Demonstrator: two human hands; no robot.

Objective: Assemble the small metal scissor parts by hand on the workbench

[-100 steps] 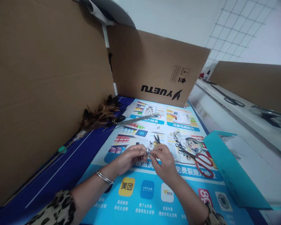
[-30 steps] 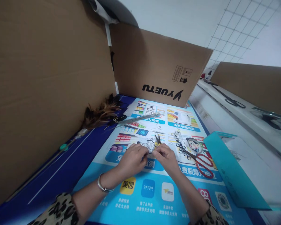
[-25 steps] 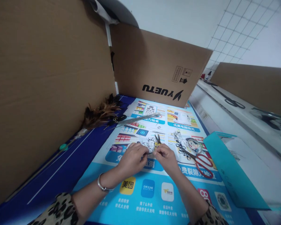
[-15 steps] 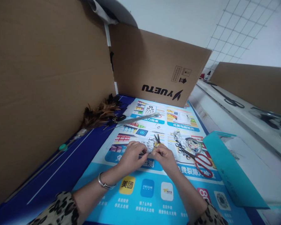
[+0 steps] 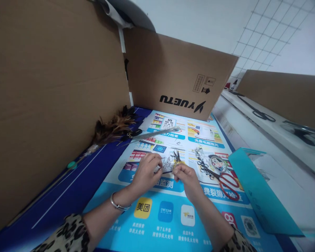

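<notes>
My left hand and my right hand meet over the printed blue poster mat, fingers pinched on a small tangle of thin wire pieces between them. Small yellow-handled snips lie just beyond my fingertips. A silver bangle sits on my left wrist. What exactly each fingertip pinches is too small to name.
Red-handled scissors lie to the right with small black loops beside them. A feather duster and long metal scissors lie at the back left. Cardboard walls stand left and behind. A teal folder lies right.
My hands have stayed at the same spot, working the wire tangle; the left hand has shifted slightly forward and its fingers have re-pinched. Nothing else on the mat moved.
</notes>
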